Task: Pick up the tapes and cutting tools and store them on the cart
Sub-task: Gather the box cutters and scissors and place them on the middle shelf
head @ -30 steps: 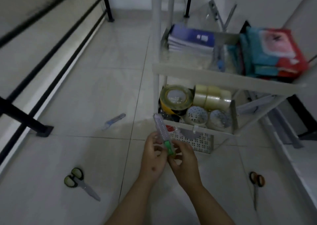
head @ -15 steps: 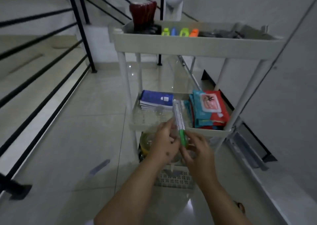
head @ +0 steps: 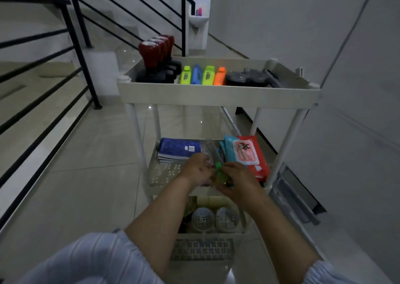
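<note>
Both hands met over the front edge of the cart's [head: 218, 97] middle shelf, holding a clear utility knife [head: 213, 154] with a green slider between them. The left hand [head: 198, 169] had its fingers curled round the knife's clear body, and the right hand [head: 236, 180] pinched the green end with its fingers bent around it. The knife's far end pointed away from the fingers, over the middle shelf, between a stack of blue notebooks [head: 179, 148] left of the fingers and packs of wet wipes [head: 244, 154] right of them. Below the fingers, on the bottom shelf, lay rolls of tape [head: 203, 218], partly hidden by the forearms. Well above and beyond the fingers, the top shelf carried red-handled stamps [head: 158, 56], a row of green, blue and orange highlighters [head: 202, 76] and some dark things that were too dim to make out.
</note>
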